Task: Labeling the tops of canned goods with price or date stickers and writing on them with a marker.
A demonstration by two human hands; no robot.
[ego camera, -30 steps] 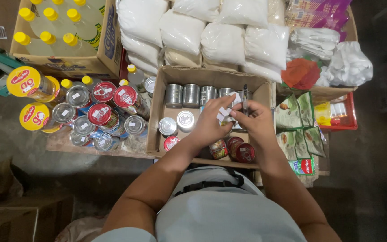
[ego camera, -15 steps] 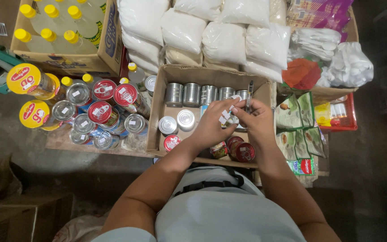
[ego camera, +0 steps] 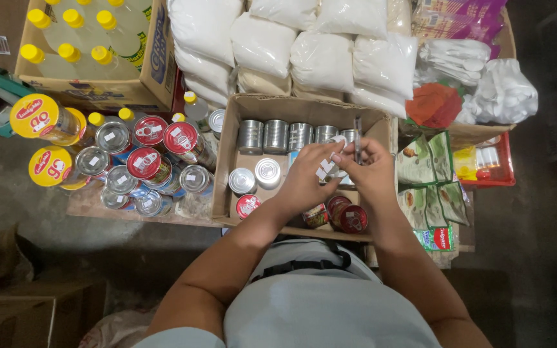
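Both hands meet over the box (ego camera: 227, 154). The left hand (ego camera: 307, 177) pinches a small sticker (ego camera: 323, 173); the right hand (ego camera: 372, 171) holds a pen (ego camera: 358, 132). Cans (ego camera: 277, 135) sit just beyond.

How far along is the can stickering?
Done: cans outside the box carry small white stickers on their lids. In hand: left hand holds a sticker sheet, right hand a pen. Left: the row of silver cans in the cardboard box shows none.

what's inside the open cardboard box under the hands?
Cardboard box: a row of silver cans along the back, two more silver cans, red-lidded cans in front. The left hand and right hand cover the middle.
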